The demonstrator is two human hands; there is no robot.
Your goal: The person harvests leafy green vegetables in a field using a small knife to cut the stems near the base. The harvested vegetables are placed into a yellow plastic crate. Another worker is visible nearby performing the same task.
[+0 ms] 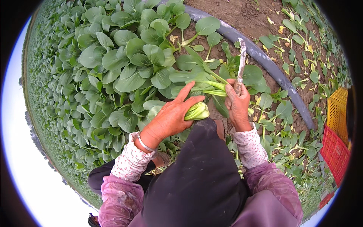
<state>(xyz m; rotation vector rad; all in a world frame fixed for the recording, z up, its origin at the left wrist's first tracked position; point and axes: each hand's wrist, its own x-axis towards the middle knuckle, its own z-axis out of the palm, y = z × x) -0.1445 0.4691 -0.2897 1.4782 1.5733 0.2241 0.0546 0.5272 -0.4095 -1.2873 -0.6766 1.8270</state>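
Observation:
My left hand (171,115) grips a head of bok choy (198,111) just above my raised knee, its pale cut base facing right. The thumb and forefinger of that hand are spread around it. In my right hand (237,105) is a knife (242,61) with a worn, stained blade pointing up and away from me. Between the thumb and fingers of the same hand I also pinch several bok choy leaf stalks (215,88), whose leaves extend left past my left fingertips. The knife's handle is mostly hidden by my fingers.
Dense bok choy plants (119,65) grow on the left. A grey hose (263,61) curves over the soil at the right, with loose leaves (292,54) scattered beyond. Yellow (337,113) and red (336,154) plastic crates stand at the far right. Part of another person (93,220) shows bottom left.

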